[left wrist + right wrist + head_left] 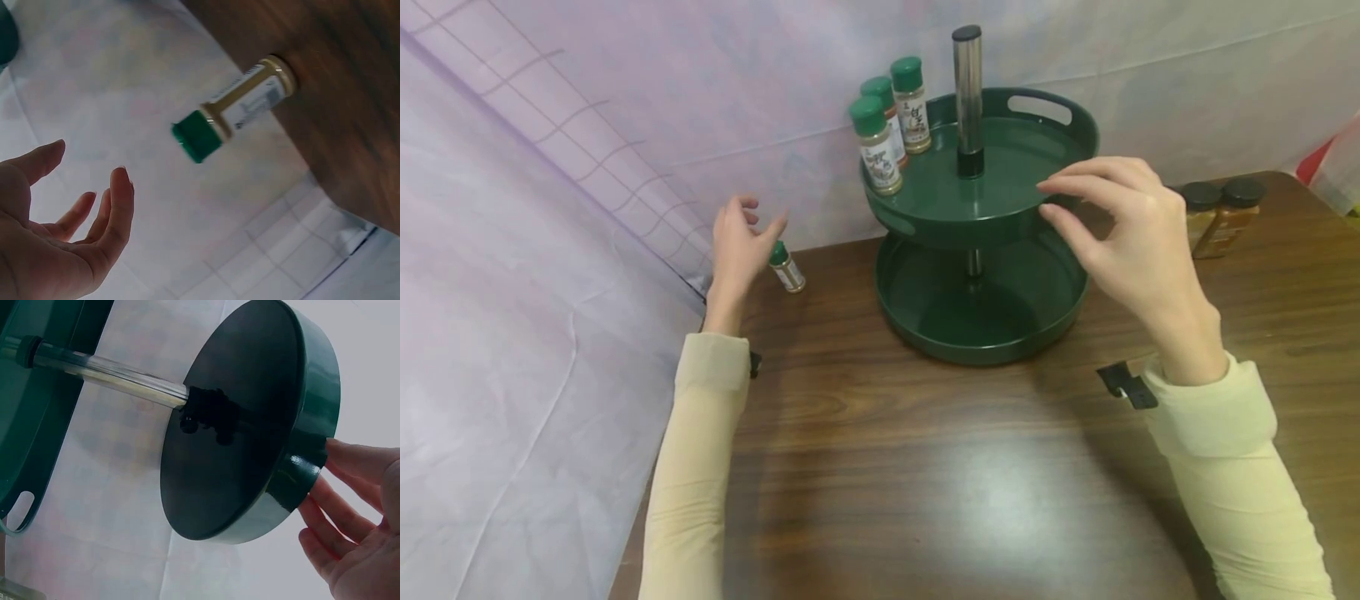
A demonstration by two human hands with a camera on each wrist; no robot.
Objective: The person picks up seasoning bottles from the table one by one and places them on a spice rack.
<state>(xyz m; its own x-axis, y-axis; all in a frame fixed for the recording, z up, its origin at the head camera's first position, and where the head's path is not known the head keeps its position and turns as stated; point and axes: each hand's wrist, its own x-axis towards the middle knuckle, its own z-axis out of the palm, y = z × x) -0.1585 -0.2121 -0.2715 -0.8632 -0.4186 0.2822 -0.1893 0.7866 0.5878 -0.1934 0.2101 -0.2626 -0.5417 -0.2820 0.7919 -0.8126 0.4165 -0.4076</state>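
My left hand [737,246] is held above the table's left side, fingers loosely bent and thumb apart, with nothing in it. Close by stands a small green-capped spice bottle [787,268]; the left wrist view shows a gap between this bottle [247,103] and the hand [69,231]. My right hand [1131,229] is raised beside the upper tray of a dark green two-tier rack [1000,225], its thumb and fingers apart. In the right wrist view, the fingertips of that hand [356,512] lie at the tray's outer wall [315,406]; whether they touch it I cannot tell.
Three green-capped spice bottles [880,154] stand on the upper tray's left side, beside the metal post [968,92]. Black-capped jars [1225,221] stand behind my right hand. A pale cloth [760,100] hangs behind the wooden table [880,458] and along its left.
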